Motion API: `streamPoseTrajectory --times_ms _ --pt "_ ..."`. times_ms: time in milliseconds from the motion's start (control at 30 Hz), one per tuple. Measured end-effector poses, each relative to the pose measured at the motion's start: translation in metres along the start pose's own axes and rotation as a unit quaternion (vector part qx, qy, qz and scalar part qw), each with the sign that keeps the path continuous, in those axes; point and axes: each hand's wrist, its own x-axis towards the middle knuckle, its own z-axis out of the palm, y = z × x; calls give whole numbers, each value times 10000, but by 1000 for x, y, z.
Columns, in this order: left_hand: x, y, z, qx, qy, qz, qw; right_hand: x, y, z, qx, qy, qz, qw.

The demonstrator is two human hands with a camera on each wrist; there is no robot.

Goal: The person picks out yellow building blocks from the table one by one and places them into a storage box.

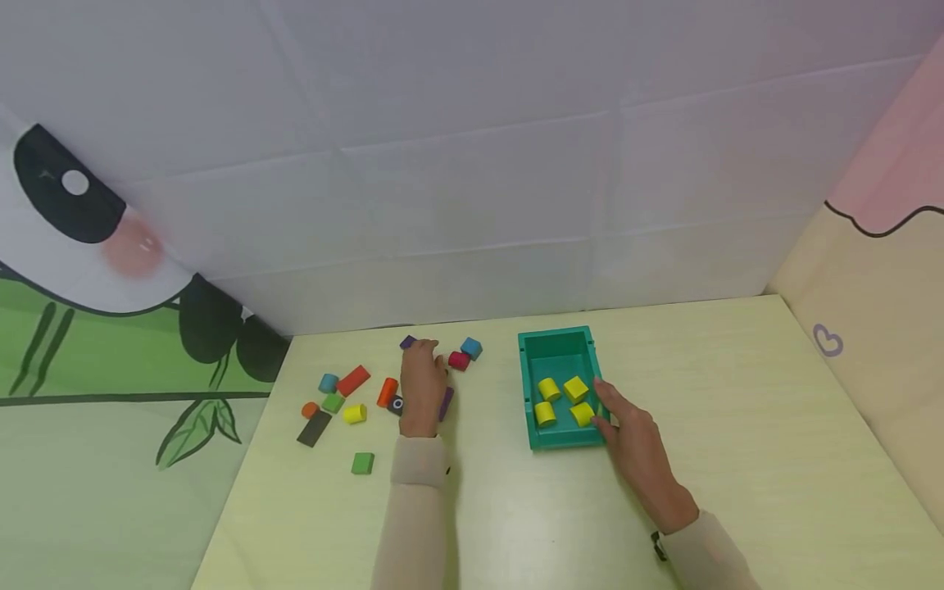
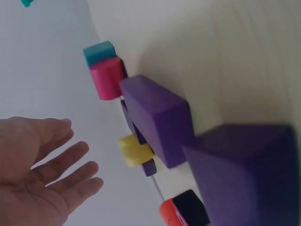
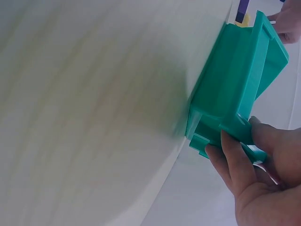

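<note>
My left hand [image 1: 423, 392] hovers over loose blocks left of the box, its fingers slightly bent and nothing held in the left wrist view. Near its fingertips lie a purple block [image 1: 407, 342], a dark red cylinder [image 1: 459, 360] and a blue block [image 1: 471, 349]. The left wrist view shows a yellow block [image 2: 135, 150] behind a larger purple block [image 2: 157, 117]. With thumb and fingers, my right hand [image 1: 643, 452] pinches the right wall of a green plastic box [image 1: 556, 342]. Several yellow blocks [image 1: 548, 389] lie inside it.
Farther left are a red block [image 1: 353, 381], an orange-red cylinder [image 1: 387, 392], a yellow cylinder [image 1: 355, 414], a black block [image 1: 314, 428] and a green block [image 1: 362, 464]. A white wall covering [image 1: 472, 287] borders the table [image 1: 737, 393] at the back.
</note>
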Motion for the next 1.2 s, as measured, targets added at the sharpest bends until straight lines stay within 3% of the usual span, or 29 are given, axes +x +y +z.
streamPoseTrajectory --times_ms 333,667,900,1200 --pt "11 -19 0 231 -173 -316 9991 1 1 2 -5 25 -47 10000" --pt "14 -28 4 260 -809 -671 9941 1 1 3 -61 55 -76 9999" --pt "15 -29 3 205 -773 -600 9950 2 2 3 -11 46 -45 10000" --pt "17 -27 6 -115 -754 -952 9925 2 2 3 5 102 -82 9999"
